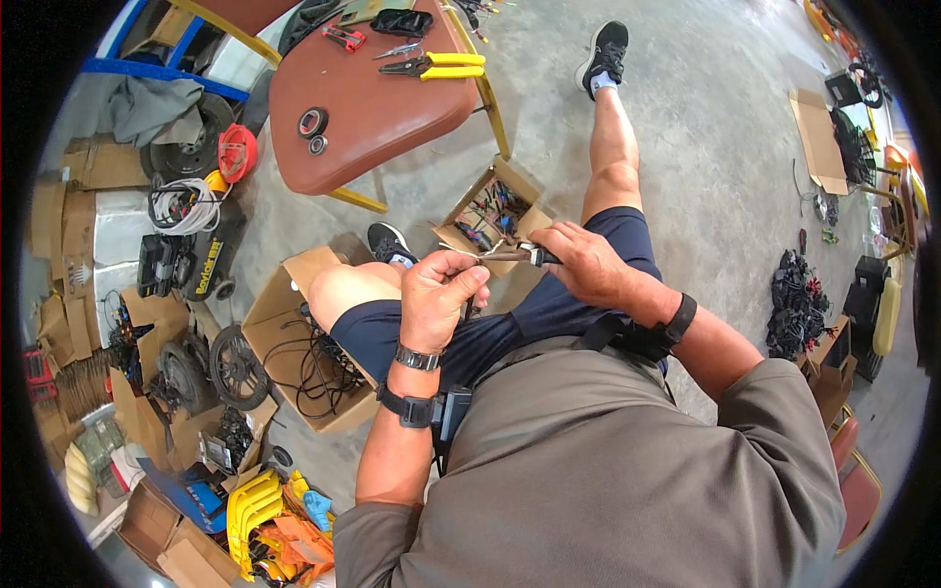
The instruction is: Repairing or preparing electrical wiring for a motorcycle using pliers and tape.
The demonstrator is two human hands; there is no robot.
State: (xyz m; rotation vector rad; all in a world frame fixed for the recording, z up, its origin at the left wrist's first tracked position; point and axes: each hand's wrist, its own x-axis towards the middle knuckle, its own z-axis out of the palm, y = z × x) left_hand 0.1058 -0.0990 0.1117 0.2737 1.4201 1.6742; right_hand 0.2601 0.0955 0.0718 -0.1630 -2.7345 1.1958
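Note:
In front of my lap, my left hand (441,294) is closed, thumb and forefinger pinched together at a thin pale wire (469,254). My right hand (588,265) is wrapped round a slim tool (510,257) with a brownish-grey front and a black part near the fingers. Its tip meets the wire by my left fingertips; its exact kind is unclear. Just beyond both hands, an open cardboard box (529,223) on the floor holds many small coloured wires and connectors (495,208).
Ahead stands a brown padded chair (382,118) bearing yellow-handled pliers (436,66), a red tool (344,38) and round bearings (313,122). By my left knee sits a carton of black cables (314,367). Wheels (238,367) lie farther left; a black wire heap (796,304) lies right.

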